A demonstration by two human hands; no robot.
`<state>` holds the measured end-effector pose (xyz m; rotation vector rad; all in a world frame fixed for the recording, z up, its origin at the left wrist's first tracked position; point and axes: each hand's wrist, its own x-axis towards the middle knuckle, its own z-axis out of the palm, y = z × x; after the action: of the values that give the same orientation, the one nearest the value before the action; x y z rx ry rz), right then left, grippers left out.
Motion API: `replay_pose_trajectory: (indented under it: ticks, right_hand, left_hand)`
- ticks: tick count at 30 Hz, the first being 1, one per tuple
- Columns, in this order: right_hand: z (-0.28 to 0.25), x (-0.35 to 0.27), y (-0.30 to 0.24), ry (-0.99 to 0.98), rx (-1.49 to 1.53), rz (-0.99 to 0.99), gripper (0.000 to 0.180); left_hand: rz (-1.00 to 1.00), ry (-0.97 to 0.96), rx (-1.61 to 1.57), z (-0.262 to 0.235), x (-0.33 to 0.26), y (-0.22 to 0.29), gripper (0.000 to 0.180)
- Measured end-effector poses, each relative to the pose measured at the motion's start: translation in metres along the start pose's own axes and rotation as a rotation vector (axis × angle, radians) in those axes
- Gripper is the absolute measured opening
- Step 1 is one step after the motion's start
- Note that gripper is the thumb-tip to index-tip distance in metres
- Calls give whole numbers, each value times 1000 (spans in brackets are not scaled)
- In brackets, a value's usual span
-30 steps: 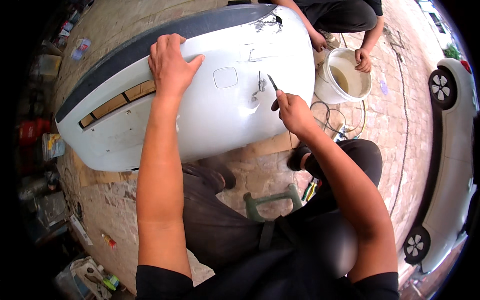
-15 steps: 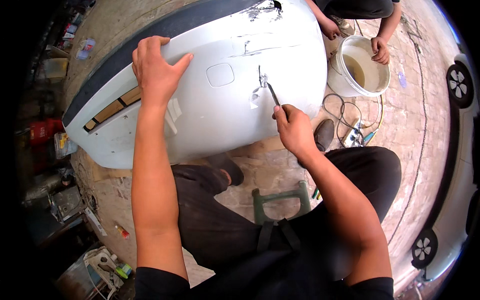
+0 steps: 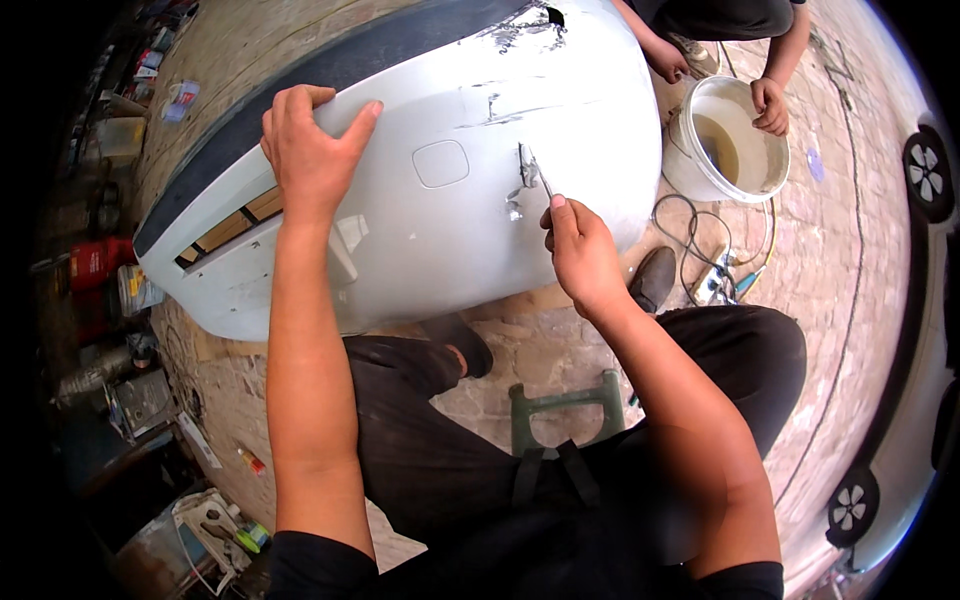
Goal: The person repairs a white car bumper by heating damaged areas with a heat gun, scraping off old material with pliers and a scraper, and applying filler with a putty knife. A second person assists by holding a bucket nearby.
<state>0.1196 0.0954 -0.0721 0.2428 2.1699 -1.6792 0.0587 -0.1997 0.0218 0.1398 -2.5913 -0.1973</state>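
Observation:
A silver-grey car bumper lies in front of me, scraped and cracked on its right half. My left hand grips its upper edge, fingers curled over the rim and thumb stretched along the painted face. My right hand pinches a slim metal tool with a narrow blade; its handle is hidden in the fingers. The tip meets the bumper at, or just beside, a dark upright crack; contact is hard to tell. Below it is a small scuffed patch.
A white bucket with murky liquid stands right of the bumper, another person's hand on its rim. Black cable and a power strip lie nearby. A green stool is below me. Tools and containers crowd the left; a parked car is far right.
My right hand has turned a little, and the tool's blade now catches light, its tip close to the crack. My left hand keeps its grip. The whole view has shifted slightly.

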Motion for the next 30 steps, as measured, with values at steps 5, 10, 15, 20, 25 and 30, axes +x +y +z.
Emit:
replay_pose_trajectory:
  ticks: [5,10,15,20,25,30]
  right_hand:
    - [7,1,-4,-88,158,145,53]
    - [11,-1,-12,-122,275,222,51]
    - [12,1,-15,-131,363,264,49]
    - [19,1,-28,-174,516,407,44]
    - [33,7,-43,-106,596,467,36]
    - [35,21,-51,-88,529,510,35]
  left_hand:
    - [12,7,5,1,-2,-1,56]
    - [2,-26,3,-2,-3,2,61]
    - [0,-33,22,-2,-1,1,61]
    - [16,-19,40,0,0,0,60]
    - [-9,-40,44,2,0,0,60]
    - [-5,-24,10,3,0,-1,59]
